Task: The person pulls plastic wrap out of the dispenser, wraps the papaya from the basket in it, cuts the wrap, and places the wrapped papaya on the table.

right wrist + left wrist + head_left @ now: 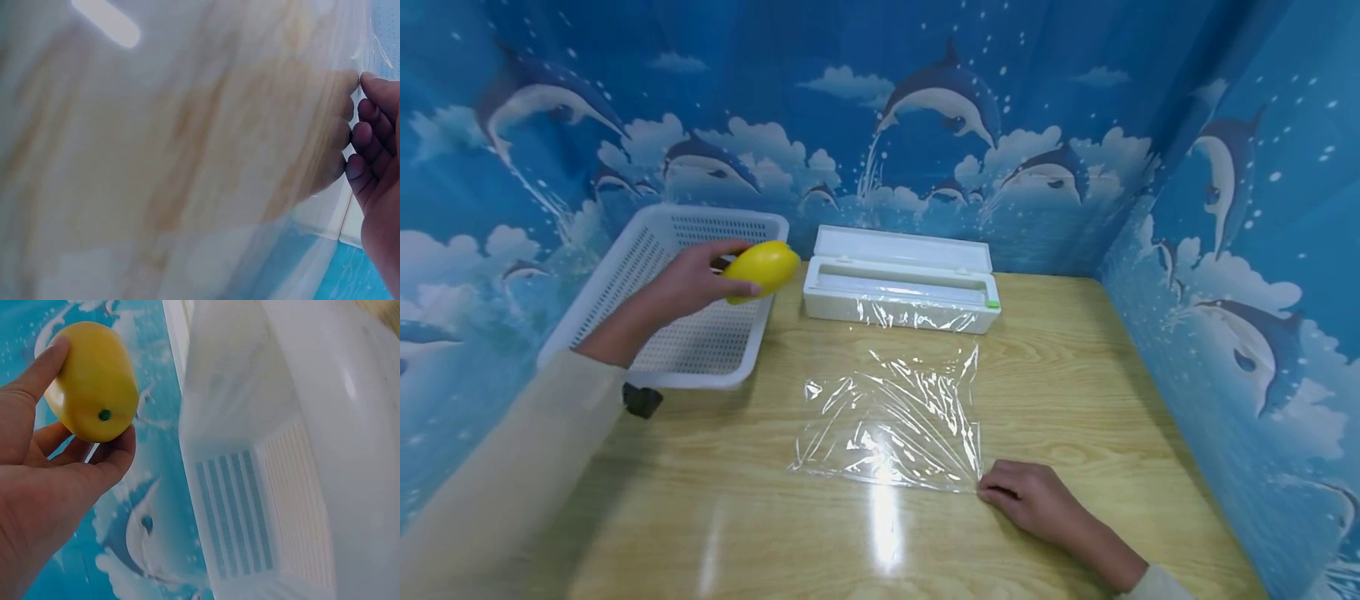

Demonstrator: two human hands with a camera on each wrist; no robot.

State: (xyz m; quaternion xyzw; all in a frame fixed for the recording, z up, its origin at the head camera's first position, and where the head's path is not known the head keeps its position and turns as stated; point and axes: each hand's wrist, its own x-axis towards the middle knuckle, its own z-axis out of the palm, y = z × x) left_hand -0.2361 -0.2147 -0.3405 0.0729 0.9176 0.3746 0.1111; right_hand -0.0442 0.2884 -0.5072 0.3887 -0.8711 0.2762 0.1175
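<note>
A yellow lemon [765, 270] with a small green spot at one end is held in my left hand [703, 273], above the right side of a white basket. In the left wrist view, the thumb and fingers grip the lemon [94, 381] from both sides. A sheet of cling film [891, 425] lies wrinkled and shiny on the table. My right hand [1033, 500] pinches the film's near right corner, low against the tabletop. In the right wrist view, the fingertips of the right hand [378, 137] meet the glossy table surface; the film there is faint.
The white slotted basket [741, 377] stands at the back left. Behind the film is a white wrap dispenser box [902, 312] with its lid raised and a green piece [992, 304] at its right end. Dolphin-printed curtains [880, 100] close off the wooden table [1060, 375].
</note>
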